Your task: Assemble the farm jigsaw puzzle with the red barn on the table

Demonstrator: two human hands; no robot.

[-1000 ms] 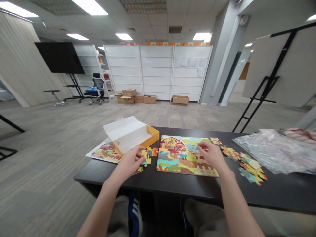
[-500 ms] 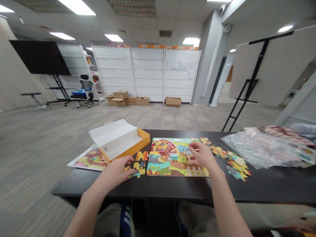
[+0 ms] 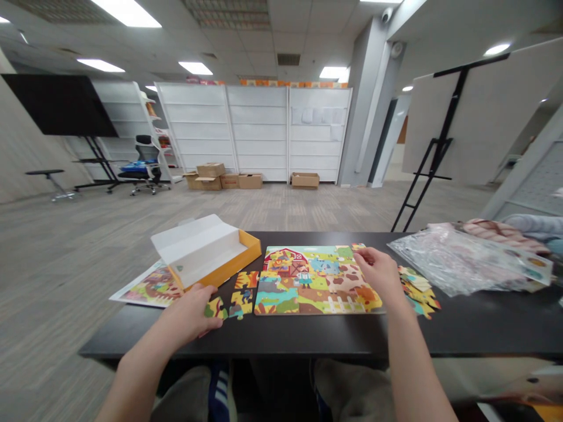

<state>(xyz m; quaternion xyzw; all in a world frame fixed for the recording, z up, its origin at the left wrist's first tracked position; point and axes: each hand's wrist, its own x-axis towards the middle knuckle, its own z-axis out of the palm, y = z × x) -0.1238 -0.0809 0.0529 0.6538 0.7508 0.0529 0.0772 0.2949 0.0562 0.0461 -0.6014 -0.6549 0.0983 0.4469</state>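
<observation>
The farm jigsaw puzzle (image 3: 314,287) lies flat on the dark table, with a red barn, a cow and a white fence in its picture. My right hand (image 3: 379,271) is over its right edge, fingers curled together. What they hold, if anything, is hidden. Left of the board, my left hand (image 3: 193,310) rests low by the table with thumb and index apart, beside a green-and-yellow puzzle piece (image 3: 216,308). Several more loose puzzle pieces (image 3: 241,296) lie between that hand and the board. Beyond my right wrist is a pile of puzzle pieces (image 3: 417,287), partly covered.
An open yellow box (image 3: 229,269) with a white lid stands at the back left, partly on a printed picture sheet (image 3: 147,287). On the right lies a clear plastic bag (image 3: 457,261) near folded cloth (image 3: 505,234). The black table (image 3: 308,334) ends close to my knees.
My right hand has moved right from above the puzzle's picture to its edge, uncovering the cow. My left hand has drawn back leftward, showing more of the loose piece. The view has turned slightly right.
</observation>
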